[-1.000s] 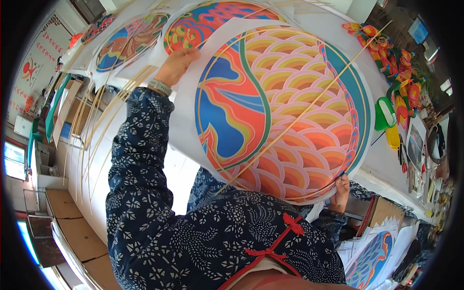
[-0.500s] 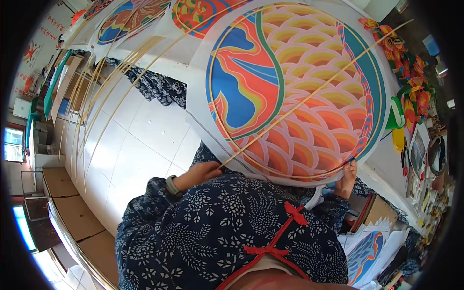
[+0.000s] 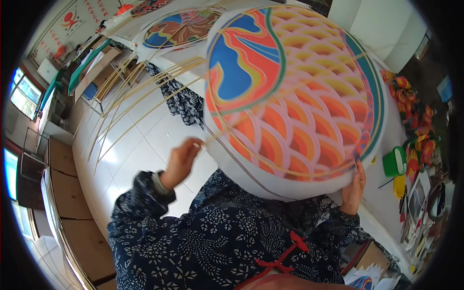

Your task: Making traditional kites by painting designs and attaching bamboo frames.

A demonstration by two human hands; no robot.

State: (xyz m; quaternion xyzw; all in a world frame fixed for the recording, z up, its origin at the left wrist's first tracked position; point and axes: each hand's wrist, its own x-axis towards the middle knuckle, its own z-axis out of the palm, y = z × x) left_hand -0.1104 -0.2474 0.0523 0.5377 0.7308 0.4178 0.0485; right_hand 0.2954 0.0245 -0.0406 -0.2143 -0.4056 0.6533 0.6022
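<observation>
A big round painted kite panel (image 3: 295,96) with orange scale patterns and a blue and red swirl fills the upper middle, lifted toward me with its pale lower edge curling. My left hand (image 3: 182,162) pinches the near end of a thin bamboo strip (image 3: 285,96) that runs across the panel. My right hand (image 3: 354,186) grips the panel's lower right rim. Both forearms wear dark blue patterned sleeves.
Several long bamboo strips (image 3: 135,104) lean over the white tiled floor (image 3: 145,150) at left. More painted round panels (image 3: 181,29) lie on the table behind. A green cup (image 3: 395,162) and colourful small pieces (image 3: 415,130) sit at right. Cardboard boxes (image 3: 63,193) line the left.
The panel has been tipped up closer to me. My left hand came back from the panel's far rim to its near left edge and now pinches the strip end.
</observation>
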